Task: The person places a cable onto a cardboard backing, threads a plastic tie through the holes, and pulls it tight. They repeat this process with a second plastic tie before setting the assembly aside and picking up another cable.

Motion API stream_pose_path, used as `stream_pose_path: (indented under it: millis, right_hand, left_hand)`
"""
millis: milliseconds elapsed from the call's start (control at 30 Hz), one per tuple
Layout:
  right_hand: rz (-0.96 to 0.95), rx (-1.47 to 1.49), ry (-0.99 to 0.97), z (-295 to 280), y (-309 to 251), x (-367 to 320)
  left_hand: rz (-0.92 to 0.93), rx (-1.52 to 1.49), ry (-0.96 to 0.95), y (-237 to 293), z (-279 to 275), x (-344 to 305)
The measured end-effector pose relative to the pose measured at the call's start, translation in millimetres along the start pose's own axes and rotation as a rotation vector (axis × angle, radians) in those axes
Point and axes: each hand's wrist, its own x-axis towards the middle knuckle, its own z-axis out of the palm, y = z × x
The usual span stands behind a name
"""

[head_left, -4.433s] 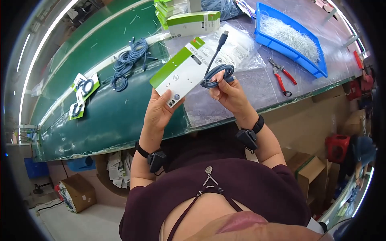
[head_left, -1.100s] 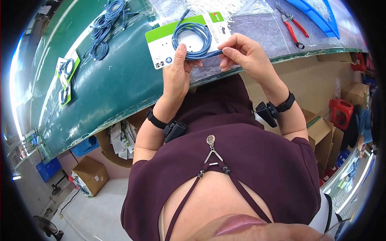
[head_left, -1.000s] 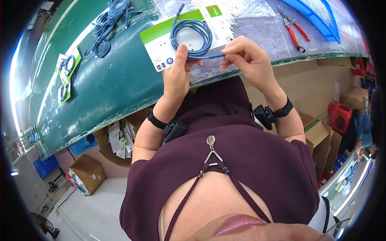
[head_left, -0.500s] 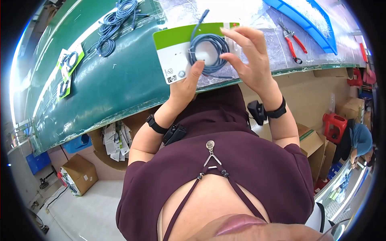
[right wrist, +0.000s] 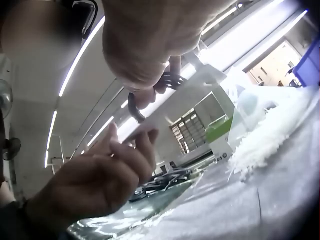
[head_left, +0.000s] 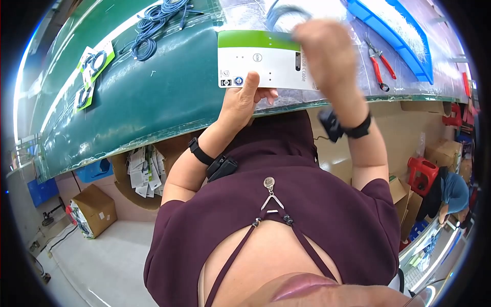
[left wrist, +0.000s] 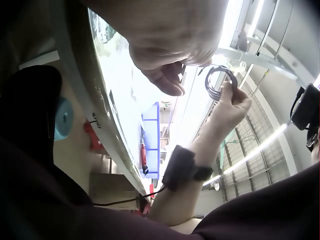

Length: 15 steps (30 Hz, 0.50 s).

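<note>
My left hand (head_left: 241, 105) grips the lower edge of a white and green card (head_left: 279, 71), its thumb on the printed face. Blurred, my right hand (head_left: 331, 59) is raised at the card's right end. From its fingers a coiled blue cable (head_left: 271, 19) extends beyond the card's upper edge. In the left wrist view the right hand (left wrist: 231, 105) pinches the coil (left wrist: 209, 86) with thumb and fingers, apart from the left hand. The right wrist view shows the left hand (right wrist: 95, 182) at the card's underside.
Several blue cables (head_left: 153, 23) and carded cables (head_left: 91, 69) lie on the green table (head_left: 153, 97) to the left. Red-handled pliers (head_left: 381, 66) lie beside a blue tray (head_left: 427, 69) of clear strips at the right. Cardboard boxes (head_left: 94, 210) stand below the table.
The coil has left the card's face and moved up beyond its top edge with my right hand, whose fingers have closed on it. The card has turned nearly level and shows its bare printed face.
</note>
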Motion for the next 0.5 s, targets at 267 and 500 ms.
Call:
stream_pose_path:
  millis: [267,500]
  right_hand:
    - [-0.028,0.382,-0.246,19,-24,-45]
    - [0.047,0.454,-0.278,19,-23,-32]
  left_hand:
    - [0.058,0.052,0.124,-6,-3,-5]
    - [0.159,0.208,0.161,-10,-1,-8]
